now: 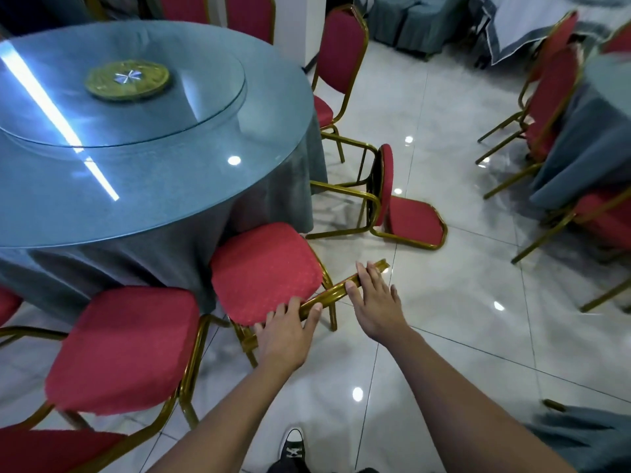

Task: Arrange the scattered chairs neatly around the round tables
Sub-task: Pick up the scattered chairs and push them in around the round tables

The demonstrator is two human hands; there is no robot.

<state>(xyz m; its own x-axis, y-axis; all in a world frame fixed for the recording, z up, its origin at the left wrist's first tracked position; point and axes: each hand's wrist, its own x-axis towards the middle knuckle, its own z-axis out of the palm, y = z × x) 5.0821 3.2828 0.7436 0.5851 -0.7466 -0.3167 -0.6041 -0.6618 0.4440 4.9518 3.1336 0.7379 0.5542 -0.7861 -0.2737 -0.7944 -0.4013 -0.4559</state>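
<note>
With the left hand (285,331) gripping and the right hand (374,298) resting spread on the chair's top rail (336,291), this chair (266,271) is nearly seated at the counter (164,213); the toppled chair (406,213) beyond the right hand remains.

1 head view, angled down, close over hands (286,331)

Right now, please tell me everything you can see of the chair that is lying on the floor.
The fallen chair lies tipped over on the glossy tiled floor, to the right of the round table. It has a gold-coloured metal tube frame and red fabric padding. Its backrest rests flat on the tiles, its seat stands upright on edge, and its legs point sideways toward the tablecloth. No hands touch it.
</note>
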